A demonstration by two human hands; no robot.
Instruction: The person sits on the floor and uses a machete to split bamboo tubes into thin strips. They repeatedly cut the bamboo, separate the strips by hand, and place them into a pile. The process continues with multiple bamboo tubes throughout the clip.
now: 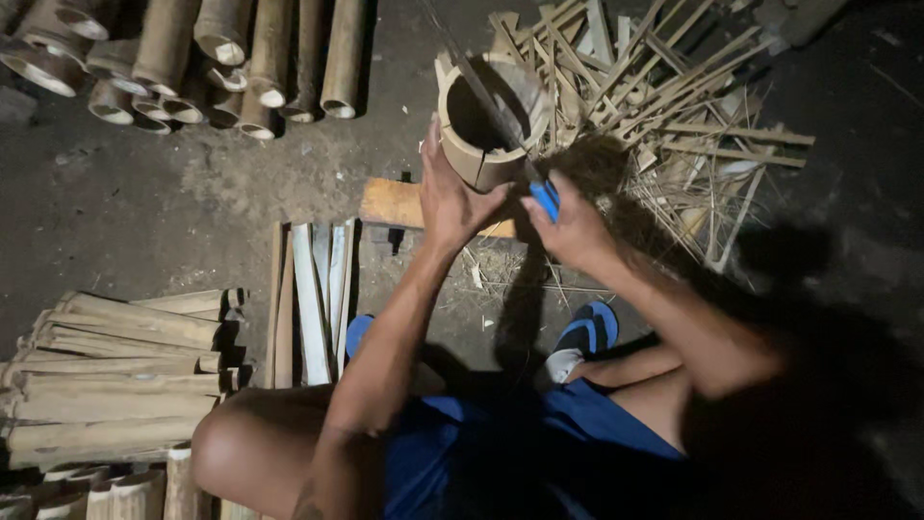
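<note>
In the head view, a short bamboo tube (481,125) is stood upright on a wooden block (395,204) and is steadied by the left hand (450,197), whose palm and fingers are wrapped against the tube's near wall, closed on it. Just to the right, the right hand (575,226) is clenched around the blue handle (545,199) of a long knife (481,87), whose blade is laid across the tube's open rim, running up and away from that hand. The split is best made, it may be judged, with the blade set across the middle of the rim so that even halves come off, and with the tube kept upright on the block so that it is not tipped over. The fingers of the left hand are best kept low on the wall, well under the edge, since a slip of the blade would travel toward them. Beyond the tube a heap of thin splints (664,106) is seen; flat slats (313,299) lie below the left hand, and whole bamboo poles (241,58) are stacked farther left.
</note>
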